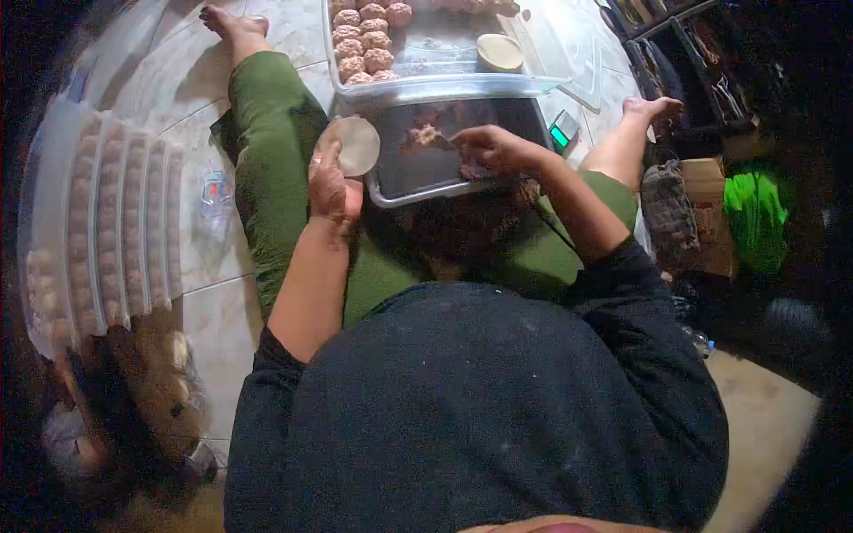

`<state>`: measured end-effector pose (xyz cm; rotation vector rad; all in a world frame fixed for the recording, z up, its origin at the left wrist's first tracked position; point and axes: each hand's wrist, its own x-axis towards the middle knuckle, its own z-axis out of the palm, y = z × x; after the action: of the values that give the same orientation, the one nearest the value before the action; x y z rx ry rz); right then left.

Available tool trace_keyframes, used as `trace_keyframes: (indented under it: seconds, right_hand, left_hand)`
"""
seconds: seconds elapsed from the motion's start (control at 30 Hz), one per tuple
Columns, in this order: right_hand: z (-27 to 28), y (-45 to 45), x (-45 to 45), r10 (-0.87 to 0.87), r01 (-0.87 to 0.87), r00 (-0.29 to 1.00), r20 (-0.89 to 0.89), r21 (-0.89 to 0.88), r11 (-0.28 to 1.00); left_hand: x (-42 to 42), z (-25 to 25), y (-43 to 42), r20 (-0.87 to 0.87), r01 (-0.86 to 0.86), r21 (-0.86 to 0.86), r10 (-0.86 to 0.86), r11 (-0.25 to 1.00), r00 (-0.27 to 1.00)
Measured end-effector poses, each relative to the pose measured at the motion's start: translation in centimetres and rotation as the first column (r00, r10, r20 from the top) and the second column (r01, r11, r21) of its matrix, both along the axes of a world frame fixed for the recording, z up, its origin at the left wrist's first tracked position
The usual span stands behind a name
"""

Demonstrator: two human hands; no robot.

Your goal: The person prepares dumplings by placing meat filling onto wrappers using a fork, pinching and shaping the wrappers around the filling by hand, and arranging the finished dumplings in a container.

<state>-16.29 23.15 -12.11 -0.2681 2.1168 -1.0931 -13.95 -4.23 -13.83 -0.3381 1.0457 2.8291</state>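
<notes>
My left hand (pixel 329 182) holds a round, pale dough wrapper (pixel 358 147) up by its edge, beside the left rim of a dark-bottomed tray (pixel 418 193). Over that tray my right hand (pixel 490 149) is closed on a thin utensil, mostly hidden by the fingers. At its tip sits a small lump of pink minced meat (pixel 425 135). More mince is smeared on the tray's bottom. Just beyond stands a clear plastic container (pixel 435 88) with rows of meat balls (pixel 362 40) on its left side and a round stack of wrappers (pixel 499 53) on its right.
Several stacked clear boxes (pixel 107 222) with round pieces inside stand at the left. A small digital scale (pixel 563 131) lies right of the tray. Clear lids (pixel 577 62) lean beyond it. A dark shelf (pixel 684 53) and a bright green cloth (pixel 755 213) are farther right.
</notes>
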Motion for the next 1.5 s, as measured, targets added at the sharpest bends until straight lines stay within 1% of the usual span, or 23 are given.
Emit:
trace_keyframes:
  seconds: [0.1, 0.13, 0.23, 0.27, 0.37, 0.4, 0.5, 0.6, 0.67, 0.7, 0.73, 0.87, 0.97, 1.0, 1.03, 1.1, 1.13, 1.17, 1.23, 1.3, 1.33, 1.43, 1.5]
  right_hand:
    - [2.7, 0.0, 3.3, -0.093, 0.066, 0.992, -0.087, -0.275, 0.959]
    - [3.3, -0.1, 3.6, -0.082, 0.057, 0.994, -0.073, -0.289, 0.956]
    - [5.5, -2.4, 5.1, -0.200, 0.070, 0.918, -0.342, -0.357, 0.932]
    - [5.7, -3.5, 5.7, -0.330, 0.152, 0.892, -0.310, -0.482, 0.863]
    - [6.4, -5.1, 6.0, -0.100, 0.040, 0.626, -0.773, -0.097, 0.995]
    - [6.7, -6.5, 6.6, -0.048, 0.103, 0.617, -0.786, 0.020, 0.995]
    - [4.8, -8.9, 8.1, -0.059, 0.199, 0.608, -0.792, 0.080, 0.977]
    - [5.0, -9.5, 8.9, -0.010, 0.197, 0.665, -0.747, 0.163, 0.967]
    - [5.7, -8.9, 8.8, -0.016, 0.186, 0.683, -0.731, 0.153, 0.971]
    - [6.2, -8.5, 8.7, -0.019, 0.180, 0.692, -0.721, 0.147, 0.973]
    - [6.9, -8.3, 8.7, -0.025, 0.223, 0.671, -0.741, 0.170, 0.960]
    - [7.4, -8.8, 7.8, -0.097, 0.199, 0.519, -0.849, 0.010, 0.980]
    - [4.5, -10.0, 8.2, -0.142, 0.168, 0.598, -0.789, -0.051, 0.984]
    - [4.3, -10.1, 8.2, -0.136, 0.182, 0.624, -0.770, -0.027, 0.983]
    - [4.6, -10.0, 8.0, -0.107, 0.167, 0.628, -0.771, -0.001, 0.986]
    - [5.8, -9.2, 7.8, -0.056, 0.149, 0.645, -0.762, 0.054, 0.987]
    - [6.0, -8.5, 7.6, -0.031, 0.160, 0.640, -0.768, 0.094, 0.983]
    - [5.7, -7.4, 7.0, -0.012, 0.202, 0.699, -0.715, 0.182, 0.962]
    - [4.1, -4.6, 5.0, 0.006, 0.260, 0.804, -0.595, 0.361, 0.896]
    - [0.6, -1.0, 2.2, 0.045, 0.263, 0.825, -0.564, 0.454, 0.851]
    - [0.3, -1.1, 0.7, 0.076, 0.330, 0.832, -0.549, 0.600, 0.729]
    - [-2.4, -0.6, -1.8, -0.101, 0.382, 0.794, -0.600, 0.364, 0.849]
    - [-4.0, -0.3, -3.7, 0.174, 0.207, 0.752, -0.636, 0.479, 0.853]
  left_hand:
    - [0.5, 0.9, 1.3, 0.005, 0.139, 0.105, -0.140, 0.985, 0.990]
    - [0.6, 0.7, 1.9, 0.009, 0.162, 0.123, -0.165, 0.979, 0.986]
    - [1.3, 1.2, 3.4, 0.002, 0.261, 0.326, -0.277, 0.909, 0.961]
    - [1.5, 1.8, 3.8, 0.017, 0.278, 0.212, -0.287, 0.937, 0.958]
    - [1.9, 3.8, 4.4, 0.039, 0.269, 0.321, -0.296, 0.908, 0.954]
    - [1.8, 3.8, 4.4, 0.007, 0.257, 0.376, -0.280, 0.890, 0.960]
    - [1.4, 3.8, 4.3, 0.005, 0.181, 0.319, -0.192, 0.930, 0.981]
    - [0.8, 2.8, 3.4, 0.095, 0.115, 0.262, -0.144, 0.958, 0.985]
    - [0.2, 2.4, 2.8, 0.167, 0.034, 0.271, -0.082, 0.962, 0.982]
    - [-0.5, 2.2, 2.1, 0.121, 0.024, 0.275, -0.060, 0.961, 0.991]
    - [-0.7, 2.1, 1.5, 0.116, 0.021, 0.299, -0.058, 0.954, 0.992]
    - [0.0, 3.4, 1.9, 0.068, 0.135, 0.303, -0.163, 0.943, 0.984]
    - [0.4, 3.2, 2.0, 0.036, 0.183, 0.330, -0.206, 0.926, 0.978]
    - [0.3, 2.6, 1.7, 0.041, 0.181, 0.373, -0.211, 0.910, 0.977]
    - [-0.1, 1.0, 1.0, -0.127, 0.278, 0.493, -0.248, 0.824, 0.960]
    - [-1.2, -2.4, -0.8, -0.442, 0.494, 0.646, -0.242, 0.582, 0.864]
    - [-1.5, -0.7, -1.3, -0.422, 0.447, 0.640, -0.200, 0.625, 0.884]
    - [-1.5, 0.9, -1.0, 0.023, 0.012, 0.184, -0.016, 0.983, 1.000]
    - [-1.7, 2.3, -1.7, 0.038, -0.007, 0.251, -0.003, 0.968, 0.999]
    - [-1.0, 1.7, -1.5, 0.006, 0.097, 0.331, -0.105, 0.939, 0.994]
    - [-1.0, 1.5, -1.4, -0.016, 0.146, 0.369, -0.151, 0.918, 0.988]
    - [-0.8, 1.2, -0.4, 0.138, 0.029, 0.229, -0.061, 0.973, 0.989]
    - [-1.1, 1.6, -0.6, 0.133, 0.019, 0.234, -0.051, 0.972, 0.990]
